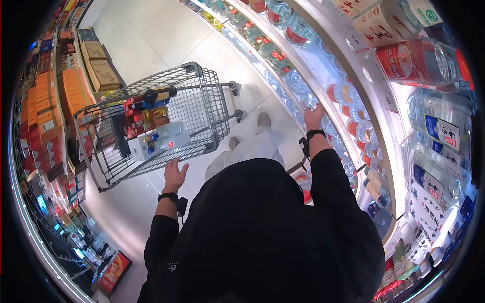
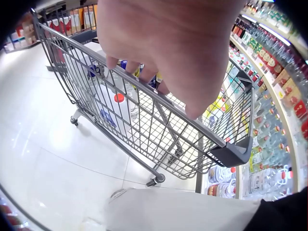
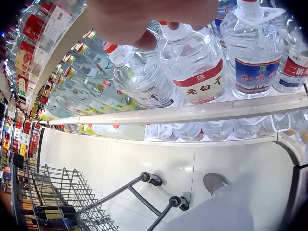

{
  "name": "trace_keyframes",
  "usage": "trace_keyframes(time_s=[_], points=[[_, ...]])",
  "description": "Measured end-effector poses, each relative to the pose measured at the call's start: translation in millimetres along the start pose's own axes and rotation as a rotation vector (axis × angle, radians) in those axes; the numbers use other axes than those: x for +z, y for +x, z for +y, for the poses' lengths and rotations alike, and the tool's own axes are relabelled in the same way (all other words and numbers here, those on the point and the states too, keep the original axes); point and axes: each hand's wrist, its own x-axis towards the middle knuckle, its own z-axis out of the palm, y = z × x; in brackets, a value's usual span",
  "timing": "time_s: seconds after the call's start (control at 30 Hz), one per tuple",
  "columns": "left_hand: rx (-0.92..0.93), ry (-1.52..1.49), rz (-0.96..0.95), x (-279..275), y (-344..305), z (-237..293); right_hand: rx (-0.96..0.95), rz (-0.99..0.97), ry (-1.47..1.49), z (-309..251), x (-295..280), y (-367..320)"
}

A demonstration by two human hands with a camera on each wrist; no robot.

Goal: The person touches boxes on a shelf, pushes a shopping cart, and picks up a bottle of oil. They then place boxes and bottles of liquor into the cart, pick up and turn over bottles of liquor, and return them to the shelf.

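Note:
My left hand (image 1: pixel 175 178) is at the side rim of a wire shopping cart (image 2: pixel 159 98). In the left wrist view its fingers reach loosely over the grey rail, with the thumb apart. My right hand (image 1: pixel 313 118) reaches into the shelf on the right, over large clear bottles. The right wrist view puts its fingertips right at the red cap of a bottle with a red-and-white label (image 3: pixel 202 86); I cannot tell whether they grip it. Beside that bottle stand another clear one (image 3: pixel 149 89) and a blue-labelled one (image 3: pixel 255 72) with a handle.
Inside the cart lie a clear jug (image 1: pixel 172 144), a dark bottle (image 1: pixel 164 94) and red packages (image 1: pixel 135 118). A higher shelf edge (image 1: pixel 361 76) curves past my right arm. Orange boxes (image 1: pixel 45 103) line the opposite side. My shoe (image 1: pixel 263 121) stands on the pale tiled floor near the cart's wheels (image 1: pixel 238 115).

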Motion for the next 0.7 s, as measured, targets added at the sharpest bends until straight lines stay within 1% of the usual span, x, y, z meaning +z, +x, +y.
trace_keyframes(time_s=[0.07,0.1,0.13,0.17,0.23,0.3,0.37,0.4,0.43,0.47,0.53,0.57,0.6,0.67,0.7], points=[[-0.009,0.000,0.022,2,0,-2,-0.150,0.262,-0.201,-7,3,-7],[0.028,-0.014,0.019,3,1,-2,-0.185,0.246,-0.239,-4,1,-4],[0.059,-0.026,0.019,3,1,-6,-0.124,0.186,-0.257,-4,-1,-4],[0.028,-0.022,0.028,2,0,-9,-0.106,0.222,-0.313,-7,0,-5],[0.073,-0.025,0.039,3,2,-8,-0.161,0.200,-0.353,-1,-2,-3],[0.027,-0.026,0.042,-5,-1,1,-0.156,0.172,-0.284,2,-3,-2],[-0.022,-0.031,0.066,-6,-2,2,-0.162,0.146,-0.242,-10,-8,-11],[-0.029,-0.039,0.071,-5,-1,-3,-0.048,0.095,-0.230,-24,-13,-19],[-0.032,-0.124,0.115,-4,0,-8,0.064,0.045,-0.220,-35,-16,-25],[-0.035,-0.209,0.160,-3,0,-14,0.051,0.044,-0.222,-40,-16,-29],[-0.045,-0.277,0.193,-4,3,-25,0.099,-0.047,-0.286,-49,-15,-38],[-0.040,-0.310,0.216,-5,4,-33,0.146,-0.139,-0.197,-53,-15,-43],[-0.034,-0.341,0.239,-6,5,-43,0.136,-0.142,-0.201,-57,-10,-50],[-0.046,-0.397,0.233,-11,7,-68,0.064,-0.198,-0.371,-65,2,-66],[-0.052,-0.402,0.280,-14,9,-83,-0.098,-0.162,-0.372,-47,18,-70]])
